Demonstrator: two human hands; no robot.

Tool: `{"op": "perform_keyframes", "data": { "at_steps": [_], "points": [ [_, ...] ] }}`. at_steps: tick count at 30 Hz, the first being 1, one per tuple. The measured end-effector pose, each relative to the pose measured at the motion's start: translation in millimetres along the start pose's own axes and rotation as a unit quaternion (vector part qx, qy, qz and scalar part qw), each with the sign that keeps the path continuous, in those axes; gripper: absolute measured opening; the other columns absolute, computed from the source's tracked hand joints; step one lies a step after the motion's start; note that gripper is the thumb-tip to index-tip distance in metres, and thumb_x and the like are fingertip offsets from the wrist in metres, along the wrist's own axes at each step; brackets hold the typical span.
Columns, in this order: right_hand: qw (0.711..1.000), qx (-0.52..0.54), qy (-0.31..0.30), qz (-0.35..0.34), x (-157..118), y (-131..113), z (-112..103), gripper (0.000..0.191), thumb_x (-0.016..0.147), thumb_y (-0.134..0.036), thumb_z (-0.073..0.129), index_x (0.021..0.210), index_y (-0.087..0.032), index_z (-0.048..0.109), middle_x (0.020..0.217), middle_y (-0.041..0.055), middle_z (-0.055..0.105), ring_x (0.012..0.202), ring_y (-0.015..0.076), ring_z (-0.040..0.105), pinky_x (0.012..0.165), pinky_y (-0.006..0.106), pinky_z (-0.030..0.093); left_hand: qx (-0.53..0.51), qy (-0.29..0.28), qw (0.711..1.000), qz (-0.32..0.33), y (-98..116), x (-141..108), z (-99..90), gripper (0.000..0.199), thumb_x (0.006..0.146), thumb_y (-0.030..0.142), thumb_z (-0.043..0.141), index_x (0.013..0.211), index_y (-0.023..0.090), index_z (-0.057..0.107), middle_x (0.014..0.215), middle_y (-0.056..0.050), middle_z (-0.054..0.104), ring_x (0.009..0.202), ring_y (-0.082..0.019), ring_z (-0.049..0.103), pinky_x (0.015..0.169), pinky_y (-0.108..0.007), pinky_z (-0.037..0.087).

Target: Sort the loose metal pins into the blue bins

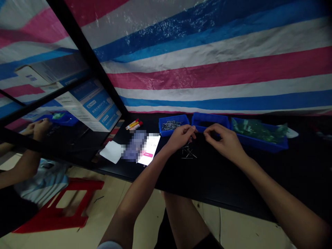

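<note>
My left hand [182,137] is above the black table, its fingers curled and pinched toward the right; whatever they hold is too small to make out. Facing it, my right hand [223,139] has thumb and forefinger brought together, with nothing I can name between them. A small gap separates the two hands. Below my left hand, several thin metal pins [189,153] lie loose on the table. More metal pins [171,125] fill a blue bin [166,133] just behind that hand. The middle blue bin [210,118] sits behind both hands, its inside dark.
Right of my right hand, a blue bin [267,147] holds green plastic bags [259,130]. A lit screen [150,148], white paper [112,152] and small red-yellow packages [134,124] lie left. Beyond the black frame [77,38], another person's hands [41,127] are at work.
</note>
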State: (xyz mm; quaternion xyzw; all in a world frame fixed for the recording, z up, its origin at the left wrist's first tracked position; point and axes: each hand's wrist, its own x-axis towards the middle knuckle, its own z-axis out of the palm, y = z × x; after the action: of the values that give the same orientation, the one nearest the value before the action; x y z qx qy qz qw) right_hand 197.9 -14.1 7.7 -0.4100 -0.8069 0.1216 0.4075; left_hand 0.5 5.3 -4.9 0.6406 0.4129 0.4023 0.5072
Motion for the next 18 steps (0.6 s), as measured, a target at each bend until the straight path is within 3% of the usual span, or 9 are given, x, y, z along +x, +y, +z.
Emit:
{"op": "perform_keyframes", "data": {
  "at_steps": [9,18],
  "points": [
    [1.000,0.007,-0.006,-0.006,-1,1,1,0.007,0.091,-0.028,0.054,0.091,-0.024,0.059,0.086,0.0041,0.062,0.075,0.0193,0.060,0.069,0.034,0.049,0.008,0.008,1.000,-0.005,1,0,-2.1,0.036,0.095,0.046,0.047,0.094,0.014,0.064,0.073,-0.002,0.062,0.057,-0.007,0.055,0.055,-0.019,0.041],
    [0.979,-0.164,0.117,0.019,1,32,-15,0.016,0.094,-0.033,0.050,0.094,-0.024,0.063,0.089,0.0098,0.064,0.090,0.0305,0.059,0.083,0.046,0.045,0.046,0.000,0.999,0.011,0,-1,-0.5,0.031,0.095,0.038,0.049,0.090,0.012,0.065,0.072,-0.001,0.061,0.055,-0.006,0.053,0.056,-0.019,0.042]
  ]
}}
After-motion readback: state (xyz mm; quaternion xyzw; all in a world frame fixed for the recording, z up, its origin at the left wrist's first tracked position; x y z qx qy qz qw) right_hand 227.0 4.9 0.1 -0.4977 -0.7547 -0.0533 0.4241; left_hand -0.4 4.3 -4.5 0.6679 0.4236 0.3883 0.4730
